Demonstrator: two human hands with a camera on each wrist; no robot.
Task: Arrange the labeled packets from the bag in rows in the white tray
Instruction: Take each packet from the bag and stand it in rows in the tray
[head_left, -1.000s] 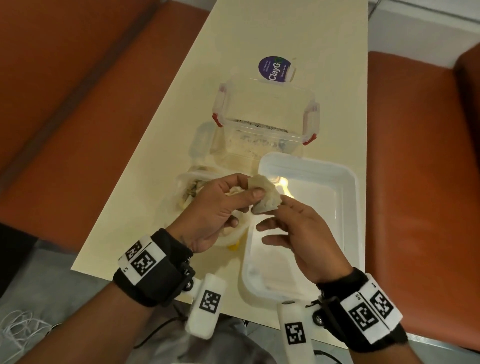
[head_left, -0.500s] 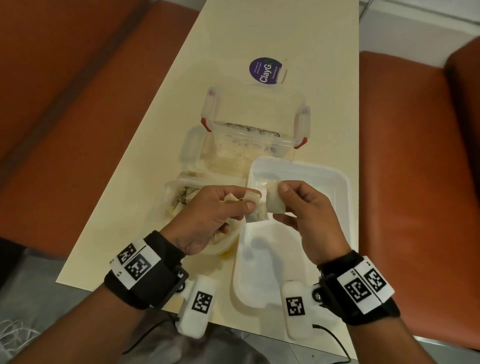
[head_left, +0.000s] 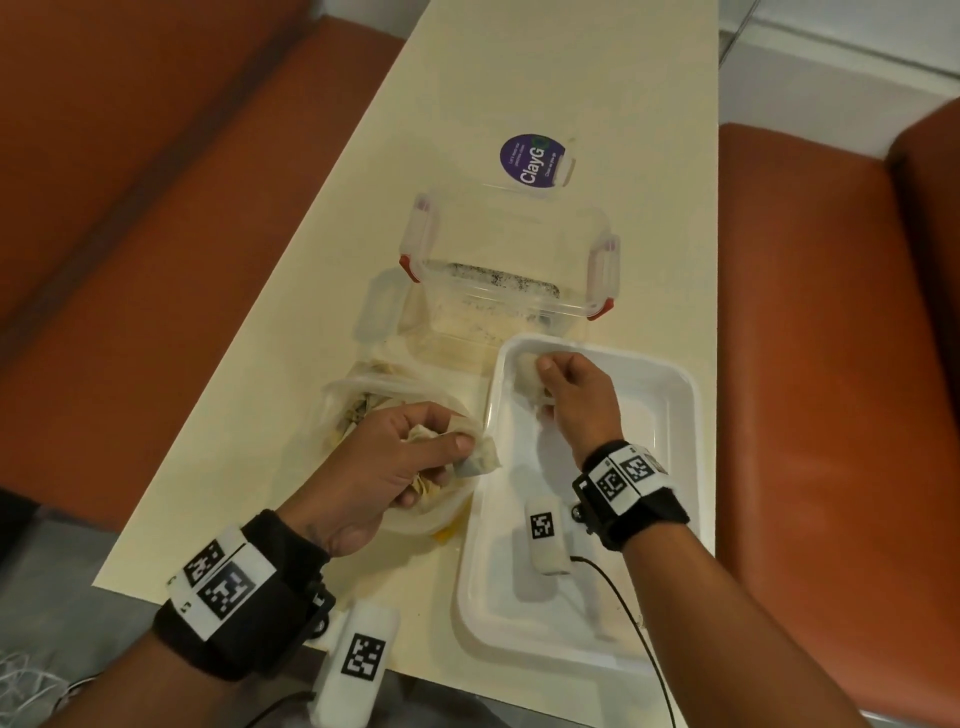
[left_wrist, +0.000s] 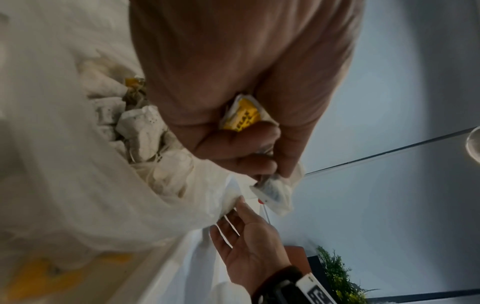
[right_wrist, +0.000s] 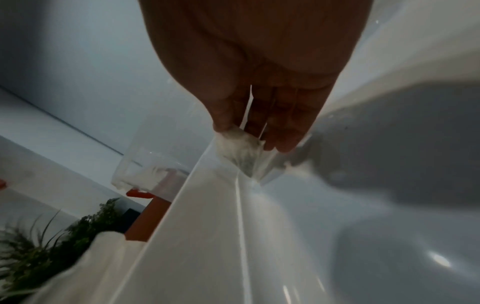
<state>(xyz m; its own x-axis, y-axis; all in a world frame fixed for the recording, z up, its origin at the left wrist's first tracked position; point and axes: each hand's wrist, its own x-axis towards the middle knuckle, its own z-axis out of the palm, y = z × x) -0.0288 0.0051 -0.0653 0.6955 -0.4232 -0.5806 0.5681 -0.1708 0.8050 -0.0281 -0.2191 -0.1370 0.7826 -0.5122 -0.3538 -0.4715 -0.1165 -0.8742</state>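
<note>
The right hand (head_left: 571, 400), which a second ago was meeting the left over the tray's edge, is now pinching a tea-bag packet (head_left: 527, 376) into the far left corner of the white tray (head_left: 680, 467), starting what looks like the first row. The left hand (head_left: 395, 467) is gripping more packets (head_left: 480, 460), one yellow-labelled (left_wrist: 244, 115), over the open bag (head_left: 358, 410) beside the tray, ready to feed the next.

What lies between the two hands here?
Head view: the white tray's left rim and bare floor separate the left hand from the right hand.
</note>
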